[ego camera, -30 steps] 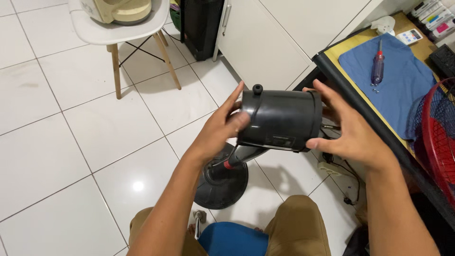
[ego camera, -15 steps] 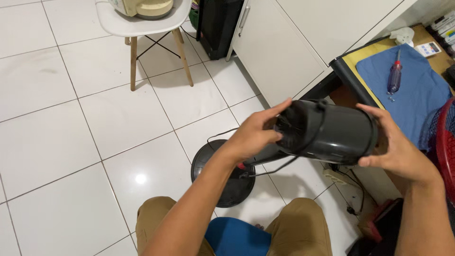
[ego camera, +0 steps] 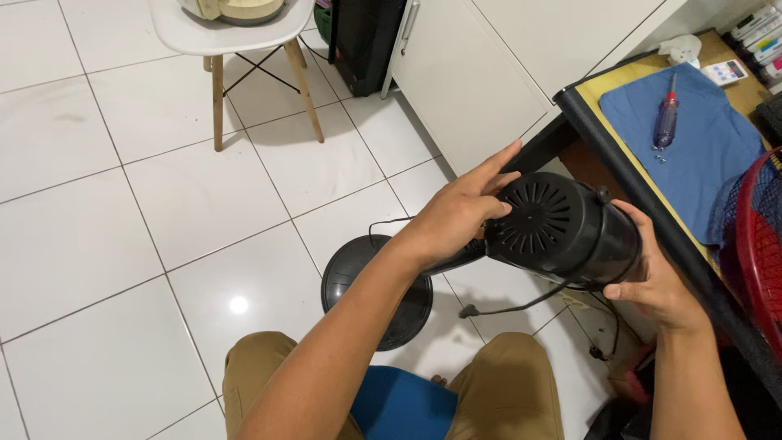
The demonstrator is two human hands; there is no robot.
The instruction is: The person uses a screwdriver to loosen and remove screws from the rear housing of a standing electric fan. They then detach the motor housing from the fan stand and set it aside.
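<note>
Both hands clasp the black motor housing [ego camera: 562, 232] at centre frame: left hand [ego camera: 460, 213] spread on its vented end, right hand [ego camera: 656, 277] cupping beneath. The red grille [ego camera: 757, 236] is already off (right edge); the housing is not yet off its stand [ego camera: 376, 289].

Left hand [ego camera: 460, 213] and right hand [ego camera: 656, 281] grip the black fan motor housing [ego camera: 562, 232].

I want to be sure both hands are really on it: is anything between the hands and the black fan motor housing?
Nothing visible. The left hand lies directly on the vented rear face of the black fan motor housing, and the right hand cups its far end from below. A loose black cord hangs underneath, clear of both.
</note>
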